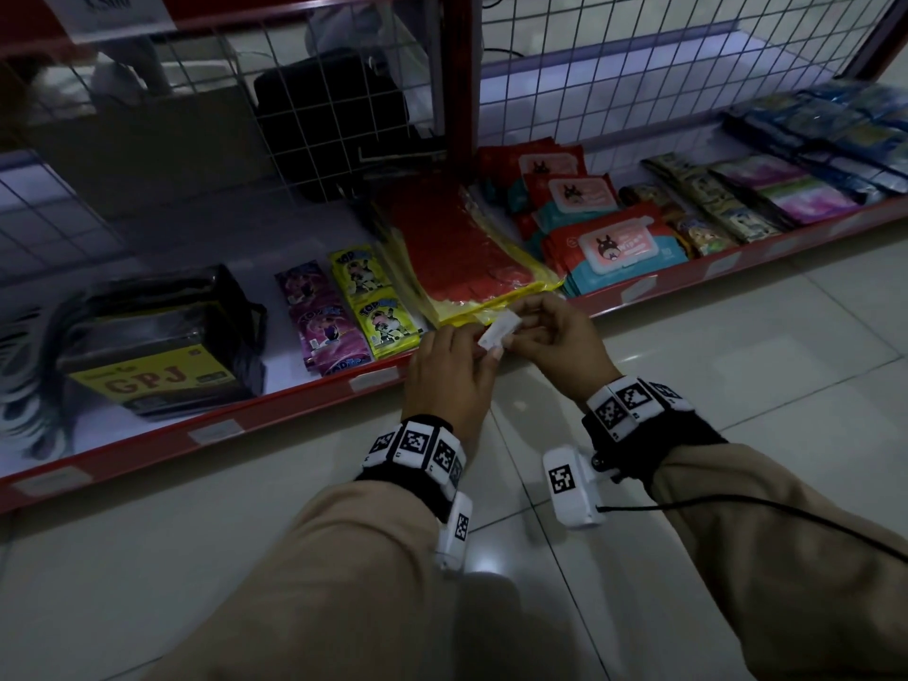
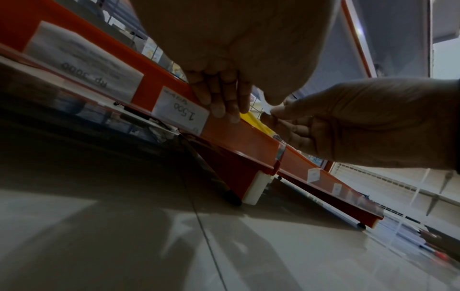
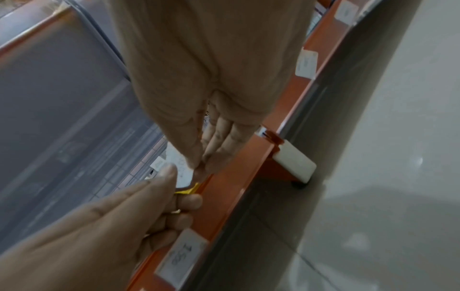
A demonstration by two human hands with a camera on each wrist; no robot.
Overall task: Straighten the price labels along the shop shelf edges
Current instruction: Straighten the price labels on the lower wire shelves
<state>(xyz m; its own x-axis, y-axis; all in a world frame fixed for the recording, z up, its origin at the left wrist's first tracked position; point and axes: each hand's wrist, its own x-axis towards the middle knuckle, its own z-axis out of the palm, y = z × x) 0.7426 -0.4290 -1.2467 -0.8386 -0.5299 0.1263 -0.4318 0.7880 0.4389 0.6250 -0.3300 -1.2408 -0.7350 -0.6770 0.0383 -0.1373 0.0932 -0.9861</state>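
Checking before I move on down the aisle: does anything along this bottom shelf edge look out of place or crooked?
Yes. One price label is off the red shelf edge, held tilted between the left hand and right hand. Further right, another label sits askew and sticks up above the edge. The 1.500 label lies flat in the strip.

My head camera looks down on the low red shelf edge (image 1: 304, 393); both wrist cameras sit close beneath my hands, sharing that edge.
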